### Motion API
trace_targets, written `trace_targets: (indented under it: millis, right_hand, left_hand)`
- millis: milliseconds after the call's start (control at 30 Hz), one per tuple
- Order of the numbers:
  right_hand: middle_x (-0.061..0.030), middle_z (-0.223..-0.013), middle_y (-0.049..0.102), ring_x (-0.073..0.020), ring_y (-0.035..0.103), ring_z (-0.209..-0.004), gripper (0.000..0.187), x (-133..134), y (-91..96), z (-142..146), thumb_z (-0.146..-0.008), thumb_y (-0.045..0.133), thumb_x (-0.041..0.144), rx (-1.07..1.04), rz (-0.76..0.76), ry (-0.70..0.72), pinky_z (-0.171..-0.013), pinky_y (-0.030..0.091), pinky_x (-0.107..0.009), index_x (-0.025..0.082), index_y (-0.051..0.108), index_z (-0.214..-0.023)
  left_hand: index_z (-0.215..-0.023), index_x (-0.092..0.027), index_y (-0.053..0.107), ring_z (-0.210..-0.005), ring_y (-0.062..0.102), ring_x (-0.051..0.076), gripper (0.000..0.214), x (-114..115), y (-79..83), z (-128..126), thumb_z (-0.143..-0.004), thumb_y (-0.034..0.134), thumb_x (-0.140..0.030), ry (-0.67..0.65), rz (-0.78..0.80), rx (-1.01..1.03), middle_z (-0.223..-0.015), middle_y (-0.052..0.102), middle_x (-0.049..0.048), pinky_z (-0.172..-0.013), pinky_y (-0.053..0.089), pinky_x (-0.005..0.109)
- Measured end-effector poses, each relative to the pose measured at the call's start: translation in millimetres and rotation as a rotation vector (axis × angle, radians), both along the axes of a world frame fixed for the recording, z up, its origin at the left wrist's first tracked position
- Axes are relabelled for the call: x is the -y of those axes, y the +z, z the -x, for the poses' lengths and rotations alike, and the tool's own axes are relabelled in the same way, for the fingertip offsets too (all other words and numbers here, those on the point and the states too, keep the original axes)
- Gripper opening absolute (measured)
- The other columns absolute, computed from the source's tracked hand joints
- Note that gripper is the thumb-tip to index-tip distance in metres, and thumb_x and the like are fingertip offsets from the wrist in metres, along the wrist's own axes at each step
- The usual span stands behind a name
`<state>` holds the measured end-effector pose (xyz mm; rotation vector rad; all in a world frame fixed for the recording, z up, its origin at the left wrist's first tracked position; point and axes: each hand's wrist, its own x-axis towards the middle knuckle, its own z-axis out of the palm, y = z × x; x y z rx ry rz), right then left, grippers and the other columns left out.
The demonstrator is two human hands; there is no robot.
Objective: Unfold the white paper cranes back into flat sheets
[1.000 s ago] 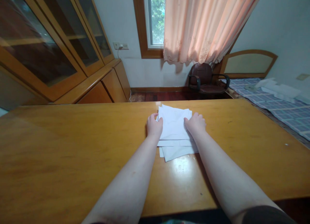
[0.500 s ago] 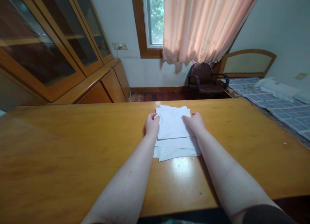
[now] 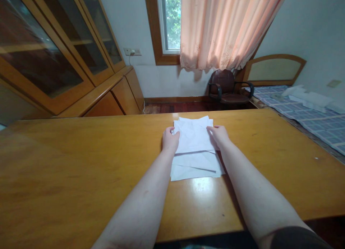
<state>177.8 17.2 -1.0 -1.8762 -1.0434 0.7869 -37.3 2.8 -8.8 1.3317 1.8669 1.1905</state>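
Several white sheets of paper (image 3: 192,139) lie in an uneven stack on the wooden table, some jutting out toward me below the top ones. At the stack's left edge, my left hand (image 3: 170,139) grips the upper sheets, its thumb on top and its fingers curled at the side. My right hand (image 3: 219,134) pinches the right edge of the upper sheets between thumb and fingers. The lower sheets (image 3: 196,170) rest skewed against each other, their near edges not lined up.
The wooden table (image 3: 81,170) spreads wide to both sides. Beyond its far edge stand a brown armchair (image 3: 225,85) and a glass-fronted cabinet (image 3: 88,80) at left. A bed (image 3: 304,109) with a checked cover is on the right, and a pink curtain (image 3: 223,30) hangs at the window.
The lower sheets have shifted, and their near edges now lie differently. My right hand has moved slightly to the right along the paper's edge; my left hand has barely moved.
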Motion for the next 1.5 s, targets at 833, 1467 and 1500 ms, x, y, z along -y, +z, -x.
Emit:
trace_targets:
  millis: [833, 1467, 1500]
  right_hand:
    - [-0.0088, -0.089, 0.071, -0.0235, 0.065, -0.08, 0.037, 2, 9.2, -1, -0.054, 0.076, 0.024, 0.206, -0.023, 0.153, -0.073, 0.051, -0.033, 0.014, 0.065, -0.088]
    - [-0.0066, -0.084, 0.071, -0.0216, 0.065, -0.075, 0.031, 2, 5.6, -1, -0.055, 0.071, 0.025, -0.097, -0.213, 0.112, -0.064, 0.049, -0.028, 0.014, 0.066, -0.083]
    - [-0.0062, -0.082, 0.071, -0.0216, 0.065, -0.073, 0.031, 1, 3.6, -1, -0.054, 0.071, 0.025, -0.132, -0.218, 0.131, -0.063, 0.049, -0.028, 0.015, 0.066, -0.082]
  left_hand:
    - [-0.099, -0.02, 0.058, -0.114, 0.051, 0.026, 0.031, 7, 7.2, 4, -0.069, 0.063, -0.026, 0.048, -0.028, -0.265, -0.112, 0.059, 0.0123, -0.1, 0.034, 0.039]
    - [-0.109, -0.018, 0.055, -0.099, 0.061, 0.02, 0.041, -5, 2.5, 13, -0.071, 0.063, -0.031, 0.07, 0.028, 0.125, -0.114, 0.061, 0.0114, -0.083, 0.046, 0.028]
    - [-0.11, -0.018, 0.054, -0.102, 0.06, 0.021, 0.043, -4, 3.9, 13, -0.07, 0.064, -0.031, 0.056, 0.031, 0.047, -0.116, 0.06, 0.0126, -0.085, 0.046, 0.029]
